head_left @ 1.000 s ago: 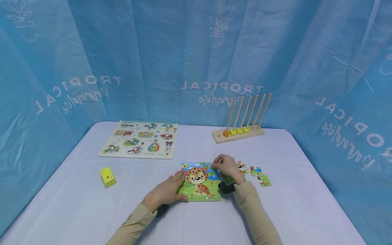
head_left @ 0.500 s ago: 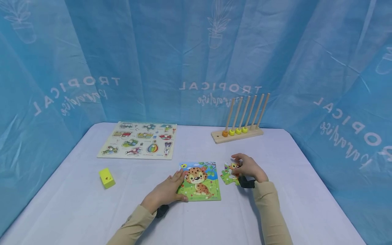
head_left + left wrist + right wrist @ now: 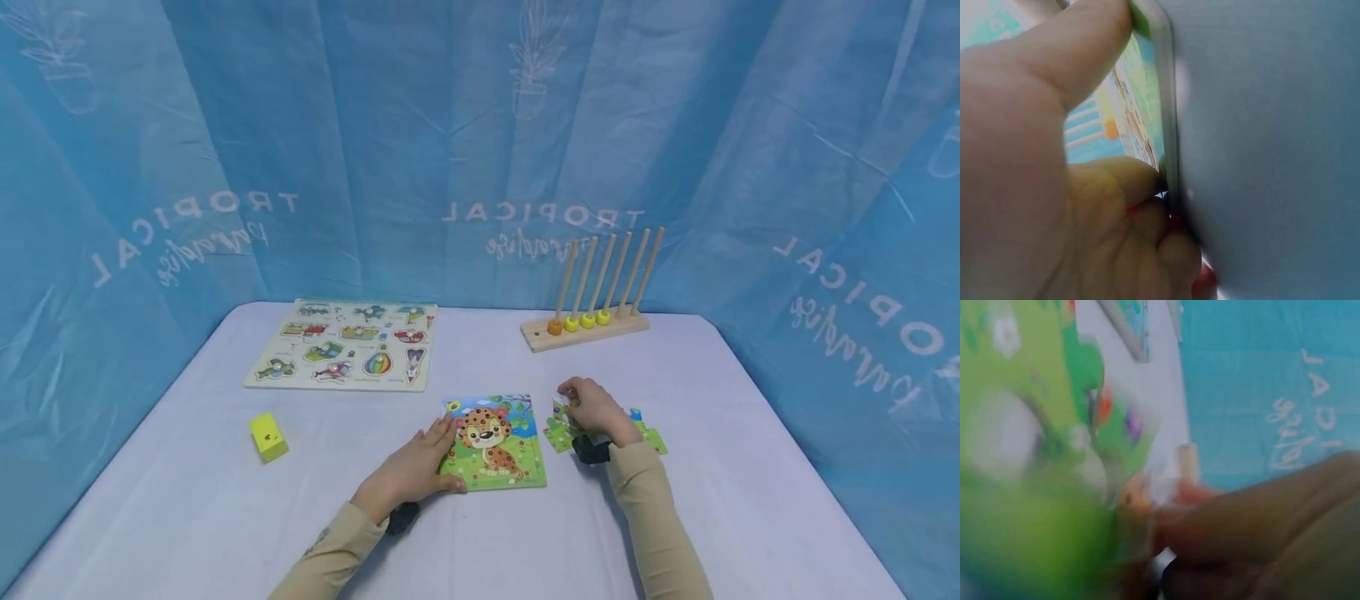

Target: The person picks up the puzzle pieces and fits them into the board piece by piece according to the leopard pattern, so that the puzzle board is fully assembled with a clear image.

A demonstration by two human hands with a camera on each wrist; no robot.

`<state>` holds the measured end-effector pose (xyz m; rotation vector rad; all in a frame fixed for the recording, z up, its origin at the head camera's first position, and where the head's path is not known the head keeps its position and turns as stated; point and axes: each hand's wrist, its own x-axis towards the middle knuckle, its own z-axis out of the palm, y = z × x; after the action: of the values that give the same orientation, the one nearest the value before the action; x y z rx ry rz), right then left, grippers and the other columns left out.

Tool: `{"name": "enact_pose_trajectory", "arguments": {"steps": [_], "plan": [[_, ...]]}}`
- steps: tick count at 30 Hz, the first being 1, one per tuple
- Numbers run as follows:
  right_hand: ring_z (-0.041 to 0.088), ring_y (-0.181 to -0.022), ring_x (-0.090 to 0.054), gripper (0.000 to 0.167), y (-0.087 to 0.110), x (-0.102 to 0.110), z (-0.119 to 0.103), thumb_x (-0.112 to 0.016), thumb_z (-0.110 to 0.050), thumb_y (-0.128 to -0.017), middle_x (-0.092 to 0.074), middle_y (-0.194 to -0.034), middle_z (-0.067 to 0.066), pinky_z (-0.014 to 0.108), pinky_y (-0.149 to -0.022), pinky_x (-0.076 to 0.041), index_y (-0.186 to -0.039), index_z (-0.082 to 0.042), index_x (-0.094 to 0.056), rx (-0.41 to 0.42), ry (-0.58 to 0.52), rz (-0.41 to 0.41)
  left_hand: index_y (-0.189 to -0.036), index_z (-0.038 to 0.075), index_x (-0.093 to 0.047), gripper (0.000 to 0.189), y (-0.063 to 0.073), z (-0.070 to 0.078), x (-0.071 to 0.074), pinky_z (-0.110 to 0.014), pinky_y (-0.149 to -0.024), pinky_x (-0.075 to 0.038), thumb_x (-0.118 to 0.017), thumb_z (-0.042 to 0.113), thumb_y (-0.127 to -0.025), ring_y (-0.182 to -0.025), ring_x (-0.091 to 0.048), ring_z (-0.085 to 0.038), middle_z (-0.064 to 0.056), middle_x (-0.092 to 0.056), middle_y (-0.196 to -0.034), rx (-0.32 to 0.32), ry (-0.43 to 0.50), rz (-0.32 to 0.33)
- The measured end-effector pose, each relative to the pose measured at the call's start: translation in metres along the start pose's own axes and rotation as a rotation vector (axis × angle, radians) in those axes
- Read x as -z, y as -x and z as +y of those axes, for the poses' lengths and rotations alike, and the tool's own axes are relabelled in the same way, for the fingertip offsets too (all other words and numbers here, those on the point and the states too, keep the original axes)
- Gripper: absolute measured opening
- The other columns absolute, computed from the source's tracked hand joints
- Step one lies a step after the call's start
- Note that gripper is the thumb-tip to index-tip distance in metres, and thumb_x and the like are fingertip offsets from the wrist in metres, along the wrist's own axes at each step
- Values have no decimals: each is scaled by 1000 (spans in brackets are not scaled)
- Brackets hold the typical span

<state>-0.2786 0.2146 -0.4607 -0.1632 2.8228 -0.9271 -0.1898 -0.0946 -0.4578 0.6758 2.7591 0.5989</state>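
Note:
A square jigsaw board (image 3: 491, 442) with a spotted leopard cub on a green meadow lies flat in the head view. My left hand (image 3: 408, 471) rests on its left side, fingers extended along the edge and thumb at the near left corner. The left wrist view shows the thumb (image 3: 1085, 53) against the board's edge. Right of the board, my right hand (image 3: 600, 412) pinches a loose puzzle piece with orange on it (image 3: 1137, 494); blur and the fingers hide most of the piece. Green puzzle pieces (image 3: 557, 435) show beside this hand, with more pieces (image 3: 655, 439) beyond its wrist.
A peg puzzle of vehicles (image 3: 345, 346) lies at the back left. A yellow block (image 3: 268, 437) sits in front of it. The wooden bead stand (image 3: 585, 329) with upright rods stands at the back right. A blue curtain (image 3: 465, 150) surrounds the white table (image 3: 480, 550).
My right hand has left the board's upper right corner and moved right to the loose pieces, then slightly back left. The left hand stays on the board.

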Motion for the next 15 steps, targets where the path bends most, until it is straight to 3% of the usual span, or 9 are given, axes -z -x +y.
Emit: {"name": "enact_pose_trajectory", "arguments": {"steps": [3, 6, 9, 12, 15], "plan": [[22, -76, -56, 27, 1, 1, 7, -51, -5, -97, -61, -99, 13, 31, -62, -48, -123, -2, -59, 22, -69, 35, -151, -4, -25, 96, 0, -1, 0, -50, -122, -23, -72, 45, -83, -149, -21, -35, -20, -18, -161, 5, 7, -7], [19, -76, -55, 31, 3, 7, 15, -56, -4, -92, -61, -99, 12, 27, -61, -46, -122, -3, -60, 24, -83, 29, -151, -4, -25, 96, 0, -1, 1, -50, -122, -22, -72, 45, -83, -149, -20, -35, -20, -17, -161, 3, 16, -22], [20, -82, -57, 38, 7, 16, 21, -63, -2, -84, -61, -106, 14, 28, -66, -49, -122, -4, -61, 4, -76, -21, -150, -5, -25, 96, -1, -1, 1, -51, -122, -23, -72, 45, -83, -149, -20, -36, -20, -17, -161, -3, 15, -24], [27, -91, -60, 44, 12, 23, 23, -69, 1, -79, -60, -113, 19, 38, -76, -55, -122, 0, -61, 27, -78, -87, -150, -5, -25, 96, -2, -2, 1, -51, -122, -23, -72, 45, -83, -149, -20, -35, -20, -18, -161, -2, 3, -20], [29, -100, -58, 44, 15, 24, 23, -75, -3, -78, -59, -116, 20, 44, -88, -53, -121, 2, -63, 52, -53, -98, -151, -4, -25, 95, -2, -3, 1, -50, -122, -23, -71, 45, -83, -149, -19, -35, -19, -18, -161, -1, -8, -21]]}}
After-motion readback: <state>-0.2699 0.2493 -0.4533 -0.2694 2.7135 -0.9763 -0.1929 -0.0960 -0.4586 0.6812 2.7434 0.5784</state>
